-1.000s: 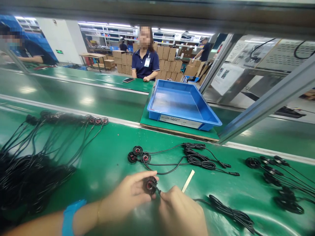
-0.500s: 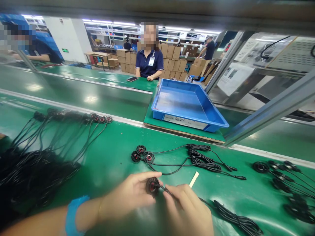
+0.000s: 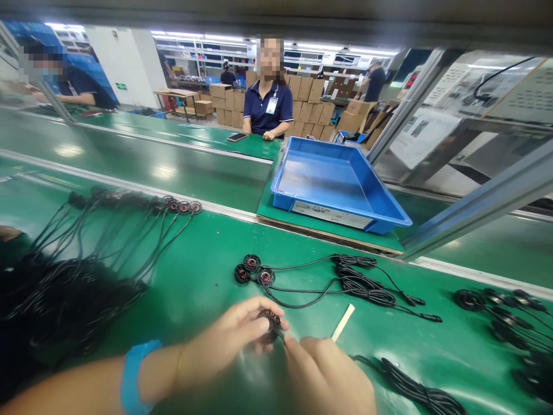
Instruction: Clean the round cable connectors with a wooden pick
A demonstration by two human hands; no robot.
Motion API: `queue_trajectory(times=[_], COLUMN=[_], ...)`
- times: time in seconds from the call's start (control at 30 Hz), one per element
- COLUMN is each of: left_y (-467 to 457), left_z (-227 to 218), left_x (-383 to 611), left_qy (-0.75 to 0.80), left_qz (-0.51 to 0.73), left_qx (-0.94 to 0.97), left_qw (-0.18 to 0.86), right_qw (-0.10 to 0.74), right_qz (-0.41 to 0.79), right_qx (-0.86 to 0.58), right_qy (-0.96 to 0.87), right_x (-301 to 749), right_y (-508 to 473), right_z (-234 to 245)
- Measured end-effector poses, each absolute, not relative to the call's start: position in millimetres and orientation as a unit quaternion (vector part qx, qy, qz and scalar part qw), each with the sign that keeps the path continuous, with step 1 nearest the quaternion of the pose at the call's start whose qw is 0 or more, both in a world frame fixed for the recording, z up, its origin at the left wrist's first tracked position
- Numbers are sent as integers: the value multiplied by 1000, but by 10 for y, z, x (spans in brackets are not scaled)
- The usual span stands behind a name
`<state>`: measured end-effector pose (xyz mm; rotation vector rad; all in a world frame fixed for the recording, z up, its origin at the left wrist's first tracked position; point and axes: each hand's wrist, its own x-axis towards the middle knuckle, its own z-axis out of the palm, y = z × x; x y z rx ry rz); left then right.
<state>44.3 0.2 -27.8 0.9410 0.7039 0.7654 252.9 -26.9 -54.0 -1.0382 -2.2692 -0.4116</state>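
My left hand (image 3: 224, 331), with a blue band (image 3: 137, 377) on its wrist, grips a round black wheel-like part (image 3: 272, 323) between thumb and fingers. Close beside it, my right hand (image 3: 326, 369) pinches the black cable (image 3: 280, 335) where it leaves that part. The fingers partly cover both. A coiled black cable (image 3: 417, 383) lies to the right of my right hand. Just beyond my hands, three similar round parts with reddish centres (image 3: 266, 277) lie grouped on the green bench, their cables (image 3: 367, 288) bundled to the right.
A pale strip (image 3: 343, 321) lies near my right hand. Many cabled parts (image 3: 86, 282) are heaped on the left, more round parts (image 3: 470, 300) on the right. Behind the bench sit a blue tray (image 3: 341, 216) and a slanted metal post (image 3: 484, 190). A person (image 3: 268, 109) faces me.
My left thumb has come over the face of the round part, which has turned. My right fingers have closed in nearer to it. The whole view has shifted slightly.
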Motion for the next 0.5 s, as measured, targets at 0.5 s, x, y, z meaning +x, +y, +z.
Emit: queue_trajectory(times=[0.5], left_y=[-12], left_z=[-337], left_x=[443], left_qy=[363], left_qz=[327], left_qx=[427], left_qw=[761], right_qw=[323], right_qz=[-150], right_qx=[-382], right_qy=[-853], right_x=[2389], right_y=[-305], right_z=[-558])
